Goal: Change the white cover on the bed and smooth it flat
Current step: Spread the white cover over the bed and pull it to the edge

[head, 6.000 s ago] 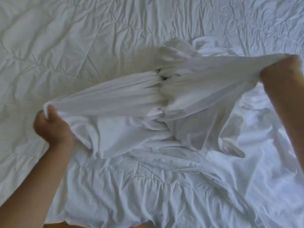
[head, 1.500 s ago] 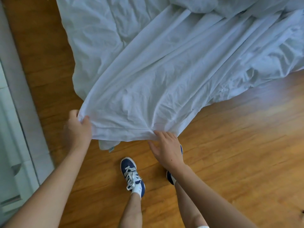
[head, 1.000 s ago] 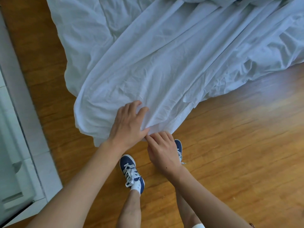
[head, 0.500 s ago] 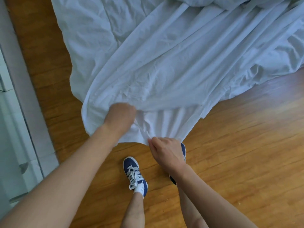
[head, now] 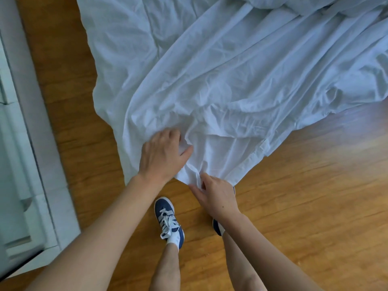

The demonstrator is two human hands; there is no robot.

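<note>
Here my left hand [head: 162, 156] sits on the white cover [head: 231, 76], fingers curled and thumb drawn in, gathering a small bunch of cloth between them at about ten o'clock from my right hand [head: 216, 196]. My right hand lies just below the cover's hem, thumb and forefinger pinching the edge where the fabric puckers into a narrow fold; the other fingers are tucked loosely behind. The two hands are near each other, with a short stretch of cloth between them.

The cover spills off the bed towards me from twelve and one o'clock, in long creases that fan down to my hands, and its lower edge trails onto the wooden floor [head: 315, 206] at three o'clock. Under it at eleven o'clock lies a second, flatter white layer, also reaching the floor.

My blue shoe [head: 169, 219] with white laces stands at six o'clock; the other is mostly hidden behind my right wrist. A pale frame [head: 31, 122] runs along nine o'clock.
</note>
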